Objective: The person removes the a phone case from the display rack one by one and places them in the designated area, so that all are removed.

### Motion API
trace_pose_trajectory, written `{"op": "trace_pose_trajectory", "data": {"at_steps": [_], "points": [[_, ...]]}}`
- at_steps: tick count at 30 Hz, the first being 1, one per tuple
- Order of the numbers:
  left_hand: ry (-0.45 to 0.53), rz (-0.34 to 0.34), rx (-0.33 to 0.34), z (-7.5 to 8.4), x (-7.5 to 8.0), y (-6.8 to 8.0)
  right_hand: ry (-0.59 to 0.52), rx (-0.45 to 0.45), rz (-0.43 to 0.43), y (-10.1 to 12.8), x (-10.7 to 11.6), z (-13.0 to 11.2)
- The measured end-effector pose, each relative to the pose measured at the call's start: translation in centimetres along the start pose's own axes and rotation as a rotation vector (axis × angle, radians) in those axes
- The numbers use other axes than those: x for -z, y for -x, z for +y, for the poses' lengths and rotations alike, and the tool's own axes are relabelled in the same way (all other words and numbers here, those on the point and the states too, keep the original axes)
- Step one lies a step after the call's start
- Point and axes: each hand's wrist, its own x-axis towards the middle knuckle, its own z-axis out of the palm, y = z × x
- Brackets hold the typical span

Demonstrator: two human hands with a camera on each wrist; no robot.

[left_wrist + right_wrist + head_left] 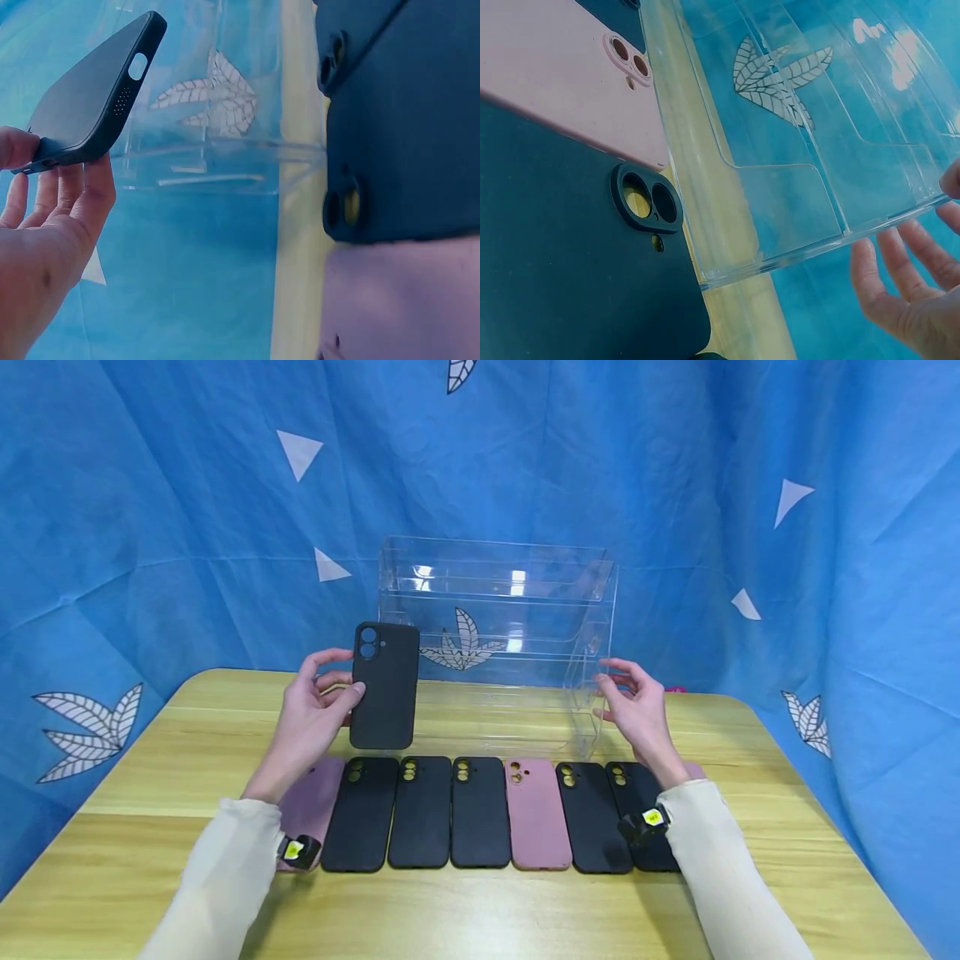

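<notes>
Left hand (313,710) grips one black phone case (385,685) upright above the table, thumb and fingers curled on its left edge, camera cutout at top. Left wrist view: the case's bottom edge with port slot and speaker holes faces the camera, fingers (56,199) tucked behind it. Case sits in front of the left end of the clear acrylic rack (498,610), apart from it.

Right hand (636,708) is spread and relaxed, gripping nothing, fingertips at the rack's right side wall. Right wrist view: fingers (900,274) straight, just under the rack's edge; actual contact can't be confirmed.

Rack count: 1, clear, stepped tiers, standing at the back of the wooden table (135,827). No cases visible in it.

Row on the table in front of the rack, all flat, backs up, camera holes toward the rack, side by side, roughly touching:
- pink case (315,806) at far left, partly under the left sleeve
- 3 black cases (420,810) next
- 1 pink case (537,814)
- 2 black cases (592,818), the rightmost partly under the right wrist
- a pink sliver past the right wrist, likely another case, mostly hidden

Totals visible: 6 black (5 lying, 1 held), 2 pink for sure.

Blue leaf-print cloth (150,527) behind and to both sides.
</notes>
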Motion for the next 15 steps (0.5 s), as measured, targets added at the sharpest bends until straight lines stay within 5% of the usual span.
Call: {"op": "trace_pose_trajectory", "data": {"at_steps": [15], "points": [[0.066, 0.005, 0.019, -1.9, 4.9, 2.3, 0.007, 0.000, -0.004, 0.0, 0.0, 0.0]]}}
